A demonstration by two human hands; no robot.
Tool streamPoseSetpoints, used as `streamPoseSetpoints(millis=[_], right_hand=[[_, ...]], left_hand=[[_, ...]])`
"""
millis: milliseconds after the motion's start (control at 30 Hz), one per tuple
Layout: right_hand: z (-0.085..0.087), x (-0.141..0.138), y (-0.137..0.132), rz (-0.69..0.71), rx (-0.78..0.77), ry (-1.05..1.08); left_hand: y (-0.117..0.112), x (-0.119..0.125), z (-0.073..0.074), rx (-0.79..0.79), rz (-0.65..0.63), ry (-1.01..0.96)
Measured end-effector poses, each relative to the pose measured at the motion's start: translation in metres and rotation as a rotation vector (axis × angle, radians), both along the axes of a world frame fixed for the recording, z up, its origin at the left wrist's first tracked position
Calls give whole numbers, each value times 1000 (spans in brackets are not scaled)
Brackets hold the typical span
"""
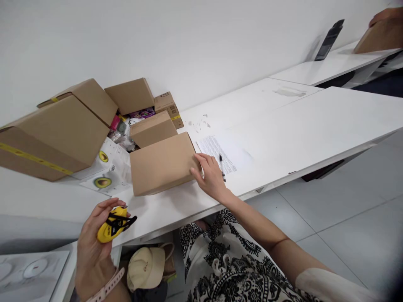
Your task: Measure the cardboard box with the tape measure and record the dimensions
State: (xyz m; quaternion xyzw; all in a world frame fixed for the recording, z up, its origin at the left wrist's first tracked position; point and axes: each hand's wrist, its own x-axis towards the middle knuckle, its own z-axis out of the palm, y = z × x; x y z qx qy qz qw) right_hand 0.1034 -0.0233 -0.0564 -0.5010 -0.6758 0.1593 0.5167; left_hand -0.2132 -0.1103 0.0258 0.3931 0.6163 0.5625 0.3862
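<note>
My left hand [92, 241] is raised near the table's front edge, its fingers curled round a small yellow object with black straps [113, 224]. My right hand [209, 176] reaches forward and rests on the right edge of a closed cardboard box [160, 165] lying on the white table [299, 126]; its fingers lie fairly flat against the box side. A black pen [221, 165] lies on a printed sheet [218, 153] just right of that hand.
An open carton [138, 113] with packets inside and a large box [53, 134] stand at the back left, with avocado-printed packaging [107, 170] in front. A beige cap [146, 266] sits under the table. Another person's hand [385, 16] holds a box far right.
</note>
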Motion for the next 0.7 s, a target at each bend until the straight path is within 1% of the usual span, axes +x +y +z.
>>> streamPoseSetpoints(millis=[33,67,100,167,200,233,267,333,400,467,533,633,700], right_hand=[[7,-5,-8,5,52,10],[14,-11,-18,43,99,29],[22,-17,-28,116,136,56],[34,-30,-50,359,186,99],[38,-36,-60,491,195,119],[39,-41,-68,605,192,138],[39,-44,-74,682,181,162],[35,-45,-81,750,134,222],[29,-41,-84,777,46,302],[25,-35,-84,815,-93,402],[23,-30,-84,840,-283,508],[19,-29,-82,898,-592,687],[17,-31,-80,952,-740,796]], left_hand=[[-6,9,5,27,-19,2],[-12,19,8,36,-66,2],[-17,30,11,31,-129,-1],[-25,54,11,9,-273,-23],[-27,66,9,-7,-350,-34],[-29,76,6,-24,-420,-41],[-29,85,2,-36,-481,-50],[-29,97,-4,-42,-565,-84],[-29,103,-7,-30,-601,-142],[-28,105,-8,-25,-620,-184],[-26,104,-9,-24,-647,-172],[-21,99,-12,-21,-714,-101],[-18,95,-15,-26,-764,-51]])
